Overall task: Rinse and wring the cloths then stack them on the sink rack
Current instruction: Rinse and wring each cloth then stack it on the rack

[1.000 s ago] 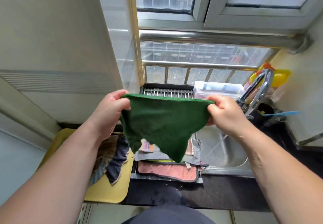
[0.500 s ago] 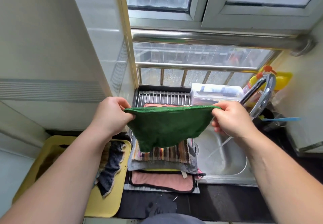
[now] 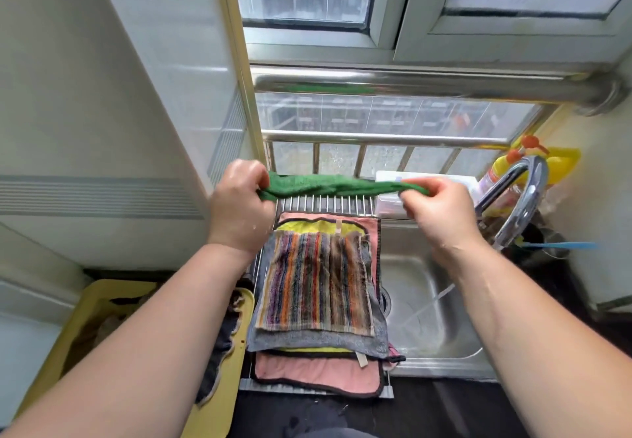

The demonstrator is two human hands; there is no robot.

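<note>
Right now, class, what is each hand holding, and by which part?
Both hold the green cloth: left hand grips its left end, right hand its right end.

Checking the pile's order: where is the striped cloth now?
Head view, centre: the striped cloth lies atop the stack on the sink rack, directly on a grey cloth, left of the sink basin.

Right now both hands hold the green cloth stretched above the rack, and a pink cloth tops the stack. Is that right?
Not quite. The head view shows the striped cloth on top of the stack; the pink cloth lies under the others. The rest holds: the left hand and right hand grip the green cloth stretched above the rack.
</note>
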